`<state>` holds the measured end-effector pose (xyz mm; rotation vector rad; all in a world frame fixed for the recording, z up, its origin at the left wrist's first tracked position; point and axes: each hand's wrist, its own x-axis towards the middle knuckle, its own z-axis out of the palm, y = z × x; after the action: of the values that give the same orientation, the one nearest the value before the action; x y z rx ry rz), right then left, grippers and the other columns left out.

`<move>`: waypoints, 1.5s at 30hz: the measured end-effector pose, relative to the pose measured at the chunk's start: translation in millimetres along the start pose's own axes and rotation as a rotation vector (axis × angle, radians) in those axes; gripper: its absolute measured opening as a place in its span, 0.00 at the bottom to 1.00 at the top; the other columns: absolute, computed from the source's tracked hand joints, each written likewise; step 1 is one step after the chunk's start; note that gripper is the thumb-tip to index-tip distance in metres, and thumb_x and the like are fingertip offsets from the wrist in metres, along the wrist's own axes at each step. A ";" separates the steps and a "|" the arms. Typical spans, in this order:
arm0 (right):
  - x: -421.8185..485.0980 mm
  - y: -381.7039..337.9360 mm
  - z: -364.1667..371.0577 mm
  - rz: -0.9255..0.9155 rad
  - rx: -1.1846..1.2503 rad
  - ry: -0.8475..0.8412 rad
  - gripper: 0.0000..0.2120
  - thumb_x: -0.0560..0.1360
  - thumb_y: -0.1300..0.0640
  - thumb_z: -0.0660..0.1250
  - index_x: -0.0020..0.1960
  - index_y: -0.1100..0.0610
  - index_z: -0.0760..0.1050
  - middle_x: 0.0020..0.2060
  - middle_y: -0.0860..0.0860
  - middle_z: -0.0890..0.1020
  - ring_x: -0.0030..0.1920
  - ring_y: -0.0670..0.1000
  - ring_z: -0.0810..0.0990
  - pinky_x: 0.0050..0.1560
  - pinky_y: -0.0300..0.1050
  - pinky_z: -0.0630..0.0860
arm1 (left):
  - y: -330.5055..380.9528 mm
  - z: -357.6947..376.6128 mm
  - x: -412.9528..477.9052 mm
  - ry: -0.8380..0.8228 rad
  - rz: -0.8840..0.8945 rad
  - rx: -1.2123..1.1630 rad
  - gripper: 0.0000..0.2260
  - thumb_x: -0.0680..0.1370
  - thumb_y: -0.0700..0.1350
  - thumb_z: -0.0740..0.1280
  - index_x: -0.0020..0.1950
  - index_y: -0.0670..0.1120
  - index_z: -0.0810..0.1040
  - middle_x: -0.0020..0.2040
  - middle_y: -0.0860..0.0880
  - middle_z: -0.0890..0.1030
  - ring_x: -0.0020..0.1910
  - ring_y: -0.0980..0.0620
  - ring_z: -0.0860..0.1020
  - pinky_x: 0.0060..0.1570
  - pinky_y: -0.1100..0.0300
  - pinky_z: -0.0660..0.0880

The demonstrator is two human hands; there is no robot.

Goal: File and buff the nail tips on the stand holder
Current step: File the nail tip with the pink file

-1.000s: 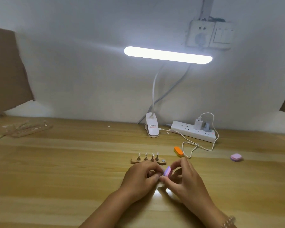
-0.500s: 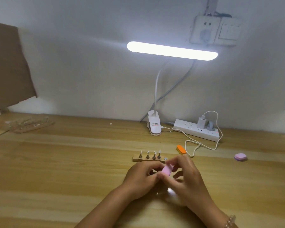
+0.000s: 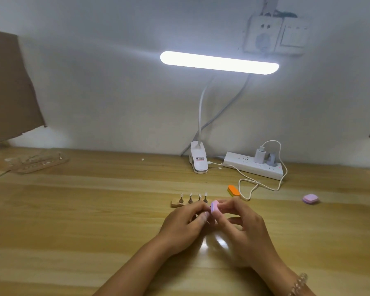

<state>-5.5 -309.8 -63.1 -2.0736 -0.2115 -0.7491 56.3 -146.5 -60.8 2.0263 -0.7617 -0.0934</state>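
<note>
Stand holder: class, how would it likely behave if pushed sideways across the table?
The stand holder is a low, flat wooden strip, so it would probably slide rather than tip. It looks small and likely light, so filing pressure may shift it. The nail tips sit atop thin upright pegs, which probably wobble or pop out if knocked.

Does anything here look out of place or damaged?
The wall socket looks loosely fitted, with wires poking out above it. A white cable loops untidily beside the orange block. Nothing looks spilled.
</note>
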 end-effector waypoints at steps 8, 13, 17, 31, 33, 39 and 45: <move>1.6 0.8 -1.8 0.014 -0.118 0.057 0.14 0.68 0.56 0.78 0.46 0.48 0.74 0.44 0.42 0.80 0.46 0.43 0.80 0.39 0.35 0.77 | -1.8 0.2 1.4 -0.008 -0.011 0.049 0.09 0.80 0.51 0.59 0.45 0.65 0.74 0.43 0.64 0.80 0.45 0.61 0.78 0.53 0.50 0.76; 1.8 1.9 -2.3 -0.005 -0.141 0.042 0.15 0.67 0.53 0.79 0.47 0.47 0.74 0.44 0.41 0.80 0.45 0.43 0.79 0.37 0.31 0.74 | -0.7 0.2 1.9 -0.004 -0.017 0.041 0.09 0.78 0.52 0.58 0.45 0.66 0.74 0.43 0.63 0.80 0.47 0.60 0.78 0.54 0.50 0.75; -0.1 -0.6 -0.9 -0.042 -0.183 0.016 0.16 0.67 0.54 0.79 0.46 0.48 0.73 0.43 0.40 0.79 0.45 0.44 0.79 0.38 0.33 0.74 | -1.0 0.6 1.5 0.001 -0.013 0.040 0.07 0.77 0.53 0.57 0.44 0.63 0.73 0.42 0.61 0.80 0.46 0.57 0.78 0.53 0.47 0.75; 0.5 1.2 1.4 -0.021 -0.109 0.024 0.14 0.66 0.60 0.79 0.44 0.51 0.75 0.42 0.42 0.80 0.45 0.43 0.81 0.41 0.38 0.79 | -0.7 0.3 1.2 0.025 0.005 0.019 0.07 0.77 0.54 0.59 0.42 0.62 0.75 0.40 0.60 0.80 0.43 0.56 0.79 0.50 0.49 0.76; 1.2 1.5 0.2 -0.004 -0.082 0.021 0.14 0.67 0.59 0.79 0.45 0.51 0.75 0.42 0.42 0.81 0.45 0.44 0.82 0.40 0.40 0.80 | -1.9 0.0 2.1 0.016 0.008 0.046 0.07 0.80 0.53 0.61 0.45 0.59 0.77 0.42 0.60 0.81 0.44 0.56 0.79 0.50 0.50 0.75; -0.1 -1.1 1.8 -0.036 -0.136 0.001 0.15 0.66 0.58 0.80 0.45 0.51 0.75 0.42 0.43 0.79 0.43 0.42 0.81 0.38 0.34 0.77 | -2.2 -0.5 1.4 -0.010 0.016 0.130 0.06 0.81 0.51 0.62 0.51 0.55 0.78 0.44 0.59 0.81 0.44 0.56 0.78 0.49 0.52 0.74; -0.4 -3.5 1.0 -0.074 -0.174 0.024 0.14 0.68 0.59 0.79 0.43 0.51 0.74 0.41 0.42 0.78 0.43 0.44 0.80 0.39 0.41 0.79 | 0.1 -0.2 0.5 0.002 0.016 0.093 0.07 0.79 0.52 0.60 0.49 0.55 0.78 0.43 0.58 0.81 0.44 0.56 0.78 0.49 0.51 0.74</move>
<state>-6.9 -306.9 -61.3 -2.2294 -0.2169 -0.8629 56.7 -146.6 -60.5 2.1070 -0.7939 -0.0477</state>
